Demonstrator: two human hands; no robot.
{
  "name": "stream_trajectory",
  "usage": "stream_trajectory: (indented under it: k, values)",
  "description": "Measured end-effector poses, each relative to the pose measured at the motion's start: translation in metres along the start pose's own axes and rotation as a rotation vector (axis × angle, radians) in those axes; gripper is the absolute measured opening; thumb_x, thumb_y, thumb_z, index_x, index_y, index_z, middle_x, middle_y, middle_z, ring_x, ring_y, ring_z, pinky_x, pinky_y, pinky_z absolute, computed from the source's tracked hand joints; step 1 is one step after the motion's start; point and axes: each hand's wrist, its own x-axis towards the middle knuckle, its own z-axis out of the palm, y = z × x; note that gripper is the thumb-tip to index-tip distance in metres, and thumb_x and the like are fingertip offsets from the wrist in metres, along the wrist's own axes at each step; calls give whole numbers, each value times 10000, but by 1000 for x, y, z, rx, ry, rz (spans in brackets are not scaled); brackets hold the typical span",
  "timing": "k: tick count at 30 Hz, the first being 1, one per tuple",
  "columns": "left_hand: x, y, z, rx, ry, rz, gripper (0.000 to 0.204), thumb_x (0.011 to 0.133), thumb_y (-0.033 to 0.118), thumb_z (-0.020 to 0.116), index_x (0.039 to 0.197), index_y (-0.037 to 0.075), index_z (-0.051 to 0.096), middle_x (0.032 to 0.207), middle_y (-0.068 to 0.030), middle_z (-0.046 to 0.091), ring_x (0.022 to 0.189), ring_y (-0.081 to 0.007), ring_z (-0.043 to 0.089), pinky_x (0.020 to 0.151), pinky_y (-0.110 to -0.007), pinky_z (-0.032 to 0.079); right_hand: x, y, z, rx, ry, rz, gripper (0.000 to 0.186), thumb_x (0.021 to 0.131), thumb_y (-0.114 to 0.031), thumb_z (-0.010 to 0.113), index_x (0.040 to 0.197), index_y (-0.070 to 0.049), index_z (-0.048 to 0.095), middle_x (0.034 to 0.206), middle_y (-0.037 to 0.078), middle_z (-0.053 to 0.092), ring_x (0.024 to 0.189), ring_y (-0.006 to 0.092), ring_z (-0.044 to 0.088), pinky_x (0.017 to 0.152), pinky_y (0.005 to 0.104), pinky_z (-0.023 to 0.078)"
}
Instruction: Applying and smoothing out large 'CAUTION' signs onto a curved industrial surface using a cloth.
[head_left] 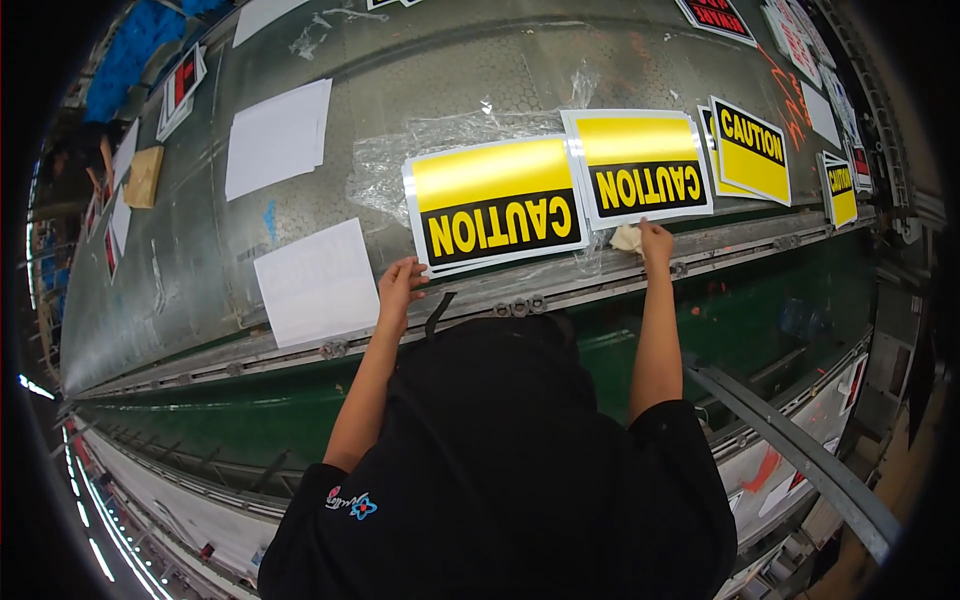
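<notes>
Two stacks of glossy yellow-and-black signs lie side by side in front of me, their lettering upside down to me. At the lower left corner of the left sign stack (pixel 490 190), the fingers of my left hand (pixel 400 285) are apart and touch its edge. Just below the right sign stack (pixel 640 145), my right hand (pixel 656 243) is closed on a crumpled cream cloth (pixel 627 239). One fingertip reaches the stack's lower edge. Clear plastic film (pixel 385 165) lies crumpled around and behind the left stack.
White sheets (pixel 278 138) and another white sheet (pixel 318 283) lie to the left. More yellow-and-black signs (pixel 752 150) overlap at right. A metal rail (pixel 480 303) edges the worn grey table (pixel 450 75). A tan packet (pixel 144 177) sits far left, near another person's arm.
</notes>
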Motion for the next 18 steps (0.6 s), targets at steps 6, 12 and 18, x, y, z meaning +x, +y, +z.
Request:
stream_trajectory:
  k: [6, 12, 18]
  values:
    - [46, -56, -29, 353, 176, 159, 349, 885, 300, 583, 1124, 46, 567, 973, -95, 650, 846, -139, 613, 654, -273, 496, -48, -1, 19, -338, -499, -229, 336, 754, -311, 690, 842, 14, 685, 788, 157, 676, 757, 263, 651, 694, 355, 491]
    - [59, -59, -17, 356, 117, 143, 443, 848, 295, 616, 1179, 7, 552, 946, -129, 655, 806, -187, 631, 656, -301, 510, -73, -17, 48, -465, -345, -321, 373, 794, -353, 639, 857, 13, 677, 839, 187, 668, 796, 323, 647, 714, 394, 492]
    - [64, -53, -9, 474, 102, 172, 411, 836, 269, 624, 1132, -11, 582, 905, -145, 666, 759, -213, 650, 659, -323, 515, -82, -20, 46, -453, -267, -386, 358, 790, -346, 640, 863, 3, 674, 864, 190, 664, 834, 356, 635, 740, 418, 491]
